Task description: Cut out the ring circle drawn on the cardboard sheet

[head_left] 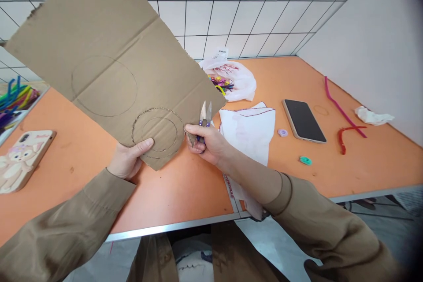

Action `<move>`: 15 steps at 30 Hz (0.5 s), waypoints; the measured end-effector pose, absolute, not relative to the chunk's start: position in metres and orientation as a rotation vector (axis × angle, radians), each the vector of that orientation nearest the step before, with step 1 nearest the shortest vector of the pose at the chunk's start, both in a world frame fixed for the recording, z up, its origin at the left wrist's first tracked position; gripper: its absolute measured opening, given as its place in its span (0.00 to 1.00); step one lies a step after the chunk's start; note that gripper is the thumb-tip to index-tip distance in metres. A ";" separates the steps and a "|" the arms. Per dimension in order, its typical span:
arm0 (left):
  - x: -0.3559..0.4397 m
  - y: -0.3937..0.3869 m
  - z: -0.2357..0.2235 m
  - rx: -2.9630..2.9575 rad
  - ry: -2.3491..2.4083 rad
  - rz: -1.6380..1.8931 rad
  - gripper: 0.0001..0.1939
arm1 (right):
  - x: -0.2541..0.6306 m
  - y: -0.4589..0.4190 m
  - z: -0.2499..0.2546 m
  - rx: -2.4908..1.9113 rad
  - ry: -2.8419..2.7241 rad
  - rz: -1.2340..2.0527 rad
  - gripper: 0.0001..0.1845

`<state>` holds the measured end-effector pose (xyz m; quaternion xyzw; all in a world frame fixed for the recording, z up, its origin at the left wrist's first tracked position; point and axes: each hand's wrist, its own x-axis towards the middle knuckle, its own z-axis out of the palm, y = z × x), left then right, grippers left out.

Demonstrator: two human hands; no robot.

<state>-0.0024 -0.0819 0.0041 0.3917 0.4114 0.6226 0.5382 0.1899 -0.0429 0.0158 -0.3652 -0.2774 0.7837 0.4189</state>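
Observation:
A large sheet of brown cardboard (109, 22) is held up over the table, tilted, with a torn edge at its far left. Pencilled circles mark it. Around the lower ring (161, 134) runs a rough cut line. My left hand (130, 158) grips the lower corner, thumb on top of the ring. Small scissors (205, 116) with purple handles sit in my right hand (206, 143), blades spread and pointing up, away from the cut. Thumb and fingers of that hand also pinch the cardboard's edge beside the ring.
A white cloth (251, 130) with red stitching lies under my right forearm. Behind it is a plastic bag (243, 81) of colourful items. To the right are a dark-screened phone (304, 120), pipe cleaners (340, 105) and crumpled tissue (373, 116). Another phone (28, 158) lies left.

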 end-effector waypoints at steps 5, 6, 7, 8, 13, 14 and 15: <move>-0.005 -0.080 0.005 0.794 1.012 1.571 0.39 | 0.190 -0.044 0.010 -0.867 -0.806 1.944 0.20; -0.006 -0.079 0.007 0.753 1.012 1.613 0.37 | 0.190 -0.045 0.010 -0.861 -0.845 1.895 0.21; -0.007 -0.077 0.008 0.707 1.008 1.653 0.35 | 0.190 -0.047 0.010 -0.857 -0.879 1.838 0.23; -0.008 -0.076 0.010 0.654 1.000 1.682 0.33 | 0.190 -0.048 0.010 -0.853 -0.909 1.792 0.25; -0.013 -0.071 0.013 0.400 0.958 1.664 0.25 | 0.185 -0.057 0.008 -0.891 -1.115 1.786 0.29; -0.013 -0.071 0.013 0.379 0.957 1.655 0.25 | 0.185 -0.058 0.007 -0.906 -1.188 1.784 0.28; -0.012 -0.072 0.013 0.372 0.954 1.650 0.25 | 0.185 -0.058 0.006 -0.924 -1.260 1.775 0.27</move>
